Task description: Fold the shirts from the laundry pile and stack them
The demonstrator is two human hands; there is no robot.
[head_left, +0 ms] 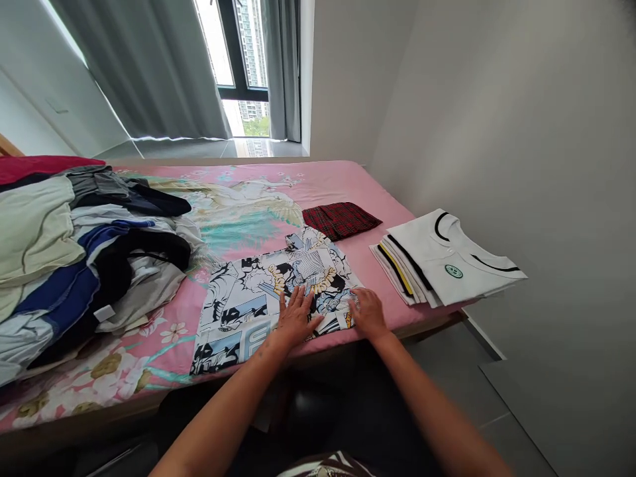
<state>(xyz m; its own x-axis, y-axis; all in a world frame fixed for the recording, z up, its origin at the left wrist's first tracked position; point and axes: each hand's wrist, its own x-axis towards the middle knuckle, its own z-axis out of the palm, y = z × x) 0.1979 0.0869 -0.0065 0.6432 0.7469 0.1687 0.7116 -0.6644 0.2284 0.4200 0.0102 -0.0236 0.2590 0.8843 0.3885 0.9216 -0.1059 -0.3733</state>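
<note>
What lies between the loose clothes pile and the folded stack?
In the head view, the printed garment lies there, left hand and right hand on it, with the plaid cloth farther back; pink sheet shows around them.

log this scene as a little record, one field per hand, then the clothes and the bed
left hand: open, palm down on the comic-print garment
right hand: at that garment's right edge
beyond: red plaid garment, folded
right: stack of folded clothes, white top uppermost
left: loose clothes heap
bed: pink patterned sheet
</note>
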